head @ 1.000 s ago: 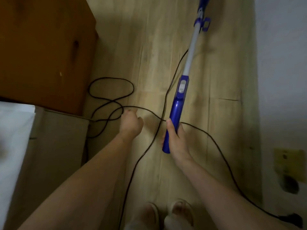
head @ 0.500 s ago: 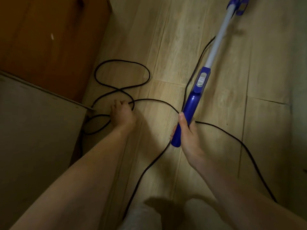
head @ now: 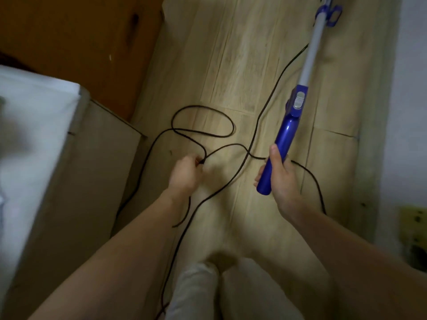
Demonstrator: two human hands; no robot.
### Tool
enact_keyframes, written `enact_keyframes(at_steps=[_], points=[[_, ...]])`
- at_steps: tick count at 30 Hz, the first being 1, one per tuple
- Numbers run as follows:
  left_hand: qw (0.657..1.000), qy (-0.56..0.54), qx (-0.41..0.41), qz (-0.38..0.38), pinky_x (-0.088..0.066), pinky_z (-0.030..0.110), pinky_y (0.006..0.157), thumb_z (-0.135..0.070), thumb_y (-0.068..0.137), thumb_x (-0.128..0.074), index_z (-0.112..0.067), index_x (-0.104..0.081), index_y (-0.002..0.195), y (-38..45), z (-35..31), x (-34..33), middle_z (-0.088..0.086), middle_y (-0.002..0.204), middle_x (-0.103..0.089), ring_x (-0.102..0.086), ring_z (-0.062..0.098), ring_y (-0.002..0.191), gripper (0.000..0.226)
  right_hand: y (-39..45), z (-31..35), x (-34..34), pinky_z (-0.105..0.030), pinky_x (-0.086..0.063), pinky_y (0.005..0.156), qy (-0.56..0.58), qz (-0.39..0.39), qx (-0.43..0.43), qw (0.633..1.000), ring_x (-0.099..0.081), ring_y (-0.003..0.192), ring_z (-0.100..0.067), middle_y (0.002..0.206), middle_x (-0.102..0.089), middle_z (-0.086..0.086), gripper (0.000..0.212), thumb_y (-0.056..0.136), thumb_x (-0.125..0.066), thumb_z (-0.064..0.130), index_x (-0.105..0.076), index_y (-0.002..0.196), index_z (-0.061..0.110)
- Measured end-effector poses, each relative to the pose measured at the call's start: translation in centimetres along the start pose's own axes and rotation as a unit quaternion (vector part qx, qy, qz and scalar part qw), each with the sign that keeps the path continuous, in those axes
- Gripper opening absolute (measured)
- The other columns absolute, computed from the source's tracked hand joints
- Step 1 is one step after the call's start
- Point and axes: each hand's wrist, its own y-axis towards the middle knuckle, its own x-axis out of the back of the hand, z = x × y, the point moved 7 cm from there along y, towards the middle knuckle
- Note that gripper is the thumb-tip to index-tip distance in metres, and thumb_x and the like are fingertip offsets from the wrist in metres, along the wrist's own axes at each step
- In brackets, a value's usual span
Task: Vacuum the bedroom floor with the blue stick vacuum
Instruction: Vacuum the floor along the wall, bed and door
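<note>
The blue stick vacuum [head: 291, 116] slants from the middle right up to the top right, with a grey tube and a grey switch on its blue handle; its floor head is out of view. My right hand [head: 280, 179] grips the lower end of the handle, thumb along it. The black power cord [head: 227, 128] loops over the light wood floor [head: 231, 54] and crosses in front of me. My left hand [head: 186, 174] holds a bend of this cord, fingers curled round it, left of the vacuum handle.
A brown wooden cabinet [head: 80, 42] stands at the upper left. Below it are a bed frame panel [head: 92, 181] and white bedding [head: 30, 139]. A pale wall [head: 411, 112] runs down the right. My legs in light trousers [head: 208, 292] show at the bottom.
My left hand has lifted the cord bend off the floor and drawn it toward me. The view swung, bringing the bedding and right wall back in. My right hand keeps its grip on the handle.
</note>
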Motion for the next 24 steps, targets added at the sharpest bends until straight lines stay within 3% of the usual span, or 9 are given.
enact_keyframes(at_steps=[4,9,13,16,19,24], points=[[0.994,0.011,-0.049,0.094,-0.053,0.032,0.078,-0.012,0.093,-0.056,-0.018,-0.068,0.102,-6.0,-3.5,0.6,-0.002,0.088,-0.068,-0.064,0.016,0.085,0.016,-5.1,2.7,3.1,-0.027,-0.053,0.054,-0.034,-0.003,-0.017,0.999,-0.055,0.052,-0.014,0.063,-0.055,-0.005,0.036,0.1,-0.043,0.043,-0.051,0.094,0.009],[0.972,0.044,-0.096,0.208,-0.037,0.019,0.055,-0.013,0.096,-0.051,-0.02,-0.067,0.096,-13.5,-8.1,1.3,-0.006,0.081,-0.062,-0.053,0.006,0.066,0.018,-10.4,4.2,7.0,-0.037,-0.053,0.062,-0.046,-0.004,-0.049,0.998,-0.057,0.056,-0.018,0.063,-0.057,-0.004,0.039,0.097,-0.046,0.048,-0.051,0.094,0.009],[0.955,0.048,-0.128,0.265,-0.039,0.015,0.072,-0.013,0.096,-0.054,-0.011,-0.069,0.116,-19.1,-10.8,2.1,0.003,0.101,-0.07,-0.059,0.009,0.087,0.025,-14.0,5.9,9.5,-0.039,-0.055,0.063,-0.062,-0.01,-0.061,0.996,-0.058,0.059,-0.021,0.067,-0.059,-0.007,0.045,0.095,-0.046,0.053,-0.053,0.098,0.009],[0.929,0.095,-0.175,0.313,-0.046,0.022,0.083,-0.013,0.096,-0.055,-0.012,-0.07,0.114,-23.4,-12.3,1.7,0.002,0.106,-0.069,-0.061,0.012,0.095,0.023,-16.8,7.4,10.8,-0.035,-0.053,0.058,-0.053,-0.018,-0.065,0.996,-0.057,0.058,-0.021,0.066,-0.057,-0.008,0.042,0.097,-0.046,0.051,-0.052,0.097,0.009],[0.916,0.085,-0.205,0.335,-0.041,0.015,0.078,-0.01,0.094,-0.057,-0.009,-0.072,0.109,-28.0,-13.5,1.5,0.003,0.101,-0.07,-0.057,0.006,0.086,0.021,-19.9,8.6,12.1,-0.037,-0.052,0.06,-0.061,-0.026,-0.068,0.995,-0.056,0.056,-0.02,0.064,-0.056,-0.005,0.04,0.097,-0.046,0.051,-0.05,0.094,0.011],[0.88,0.073,-0.221,0.414,-0.035,-0.005,0.071,-0.005,0.092,-0.059,-0.003,-0.072,0.109,-34.8,-14.3,0.4,0.006,0.104,-0.072,-0.058,0.003,0.09,0.021,-25.3,8.3,14.4,-0.035,-0.055,0.06,-0.07,-0.019,-0.096,0.993,-0.057,0.056,-0.017,0.065,-0.057,-0.005,0.048,0.095,-0.046,0.056,-0.051,0.103,0.009]])
